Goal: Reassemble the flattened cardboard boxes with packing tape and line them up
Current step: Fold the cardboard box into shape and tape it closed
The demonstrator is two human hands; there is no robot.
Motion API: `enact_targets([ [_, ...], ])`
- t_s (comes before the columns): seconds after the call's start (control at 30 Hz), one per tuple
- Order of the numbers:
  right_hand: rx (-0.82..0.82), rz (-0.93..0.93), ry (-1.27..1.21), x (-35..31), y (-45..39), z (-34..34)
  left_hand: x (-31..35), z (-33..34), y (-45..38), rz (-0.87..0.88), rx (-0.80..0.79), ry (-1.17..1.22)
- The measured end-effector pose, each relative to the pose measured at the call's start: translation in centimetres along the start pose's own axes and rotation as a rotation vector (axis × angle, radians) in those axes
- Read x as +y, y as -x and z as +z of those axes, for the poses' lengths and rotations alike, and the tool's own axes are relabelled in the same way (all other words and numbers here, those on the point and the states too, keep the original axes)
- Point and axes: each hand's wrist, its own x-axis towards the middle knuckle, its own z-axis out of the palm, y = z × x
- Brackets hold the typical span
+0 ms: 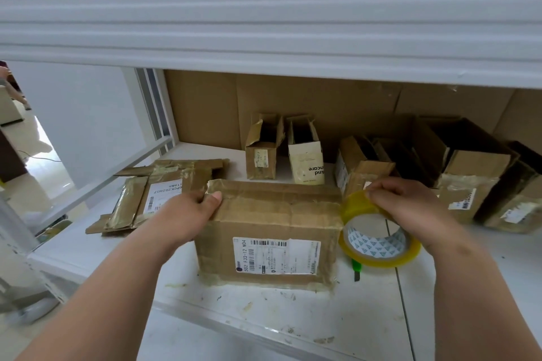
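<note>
Box [268, 231] sits dead centre on the shelf [264, 316]. Left hand [190, 214] grips its top left corner, right hand [410, 199] pinches the tape roll [378, 239] just right of it. Flattened boxes [155, 193] lie left, more boxes [469, 179] stand upper right.

matt creased cardboard box [265, 231], glossy yellowish plastic tape roll [379, 239]

Taped brown box [269, 231] stands upright, yellowish tape roll [379, 239] touching its right side.
</note>
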Motion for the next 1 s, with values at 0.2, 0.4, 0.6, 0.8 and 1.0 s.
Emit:
enact_targets([
  [0.2, 0.06, -0.006, -0.026, 0.1, 0.8, 0.3, 1.9, 2.0, 0.5, 0.313, 0.191, -0.716],
  [0.4, 0.089, -0.028, -0.009, 0.3, 1.6, 0.5, 4.4, 4.2, 2.2, 0.332, -0.085, -0.868],
  [0.6, 0.05, -0.029, -0.01, 0.8, 1.8, 0.4, 7.3, 7.8, 3.4, 0.45, -0.179, -0.881],
  [0.8, 0.019, -0.028, -0.099, 2.3, 1.8, 0.0, 8.4, 10.7, 4.0, 0.498, -0.074, -0.861],
  [1.0, -0.148, -0.054, -0.513, 3.3, 3.1, -0.2, 7.6, 8.8, 3.3, 0.699, -0.051, -0.784],
])
